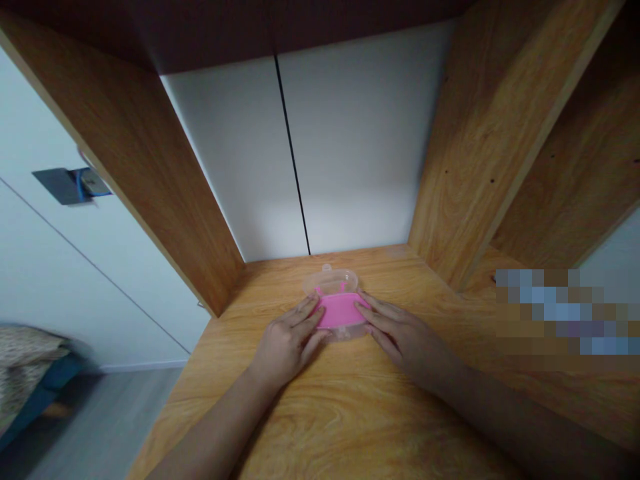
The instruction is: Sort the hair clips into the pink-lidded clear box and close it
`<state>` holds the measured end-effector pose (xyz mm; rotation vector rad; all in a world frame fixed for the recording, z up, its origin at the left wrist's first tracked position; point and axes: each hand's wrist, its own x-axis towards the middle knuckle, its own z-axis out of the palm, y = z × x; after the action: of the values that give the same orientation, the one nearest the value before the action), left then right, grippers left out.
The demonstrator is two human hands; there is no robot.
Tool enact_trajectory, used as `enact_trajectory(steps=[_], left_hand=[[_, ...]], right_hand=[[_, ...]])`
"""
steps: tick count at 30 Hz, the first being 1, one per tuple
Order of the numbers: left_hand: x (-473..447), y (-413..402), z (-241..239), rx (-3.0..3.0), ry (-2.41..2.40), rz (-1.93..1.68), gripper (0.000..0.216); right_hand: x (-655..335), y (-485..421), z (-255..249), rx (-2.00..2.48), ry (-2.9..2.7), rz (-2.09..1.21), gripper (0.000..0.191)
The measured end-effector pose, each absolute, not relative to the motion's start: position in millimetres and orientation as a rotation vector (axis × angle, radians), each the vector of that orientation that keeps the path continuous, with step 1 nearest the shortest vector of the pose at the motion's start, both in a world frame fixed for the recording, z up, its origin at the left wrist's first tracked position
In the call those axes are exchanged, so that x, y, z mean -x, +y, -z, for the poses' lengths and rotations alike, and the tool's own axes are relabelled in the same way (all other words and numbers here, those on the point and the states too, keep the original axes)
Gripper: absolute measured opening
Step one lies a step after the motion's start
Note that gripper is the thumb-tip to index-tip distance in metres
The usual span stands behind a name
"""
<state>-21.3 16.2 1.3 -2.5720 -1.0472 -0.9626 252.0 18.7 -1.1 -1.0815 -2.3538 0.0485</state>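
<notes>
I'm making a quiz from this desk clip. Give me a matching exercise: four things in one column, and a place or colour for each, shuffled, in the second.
Things:
1. left hand
2. right hand
3. pink lid
4. back panel

Places or colours:
A. white, with a dark vertical seam
B. on the clear container, between both hands
C. touching the lid's left edge
D. touching the lid's right edge

Pairs: 1-C, 2-D, 3-B, 4-A

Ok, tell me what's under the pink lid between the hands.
Under the pink lid a clear plastic container shows at the edges, resting on the wooden desk. Left hand and right hand touch its sides. Its contents are covered.
</notes>
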Motion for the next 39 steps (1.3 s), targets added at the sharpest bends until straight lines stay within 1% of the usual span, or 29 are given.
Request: enact_trajectory(steps=[4, 9, 16, 23, 25, 28, 30, 33, 36, 39], left_hand=[[19.4, 15.9, -6.4, 2.593, -1.156, 0.919, 0.042], [21.1, 14.5, -7.2, 2.636, -1.164, 0.898, 0.05], [22.1, 17.4, 0.1, 2.558, -1.155, 0.888, 0.051], [27.5, 17.2, -6.8, 2.569, -1.189, 0.966, 0.056], [34.5, 16.8, -11.4, 2.535, -1.23, 1.038, 0.052], [50.9, 17.7, -19.5, 2.47, -1.389, 1.119, 0.032], [63.3, 19.2, -24.8, 2.53, -1.484, 1.013, 0.018], [77.1, 21.2, -30.0, 2.775, -1.454, 0.662, 0.01], [80.1, 20.9, -31.5, 2.919, -1.455, 0.447, 0.008], [74.3, 18.2, -31.5, 2.937, -1.497, 0.385, 0.011]], right_hand=[[-250.1, 17.3, -1.2, 1.093, -2.367, -0.104, 0.063], [-250.5, 15.2, -3.9, 1.12, -2.372, -0.089, 0.064], [-249.8, 14.8, -0.2, 1.088, -2.383, -0.145, 0.076], [-249.0, 14.1, -3.6, 1.056, -2.375, -0.18, 0.077], [-250.0, 14.5, -4.3, 1.044, -2.356, -0.186, 0.076], [-251.1, 14.9, -5.9, 1.051, -2.324, -0.18, 0.074], [-251.4, 14.8, -7.1, 1.057, -2.286, -0.184, 0.073], [-251.5, 14.4, -8.0, 1.061, -2.22, -0.201, 0.073], [-252.1, 14.3, -7.7, 1.07, -2.188, -0.202, 0.07], [-252.2, 14.4, -7.3, 1.073, -2.175, -0.217, 0.067]])
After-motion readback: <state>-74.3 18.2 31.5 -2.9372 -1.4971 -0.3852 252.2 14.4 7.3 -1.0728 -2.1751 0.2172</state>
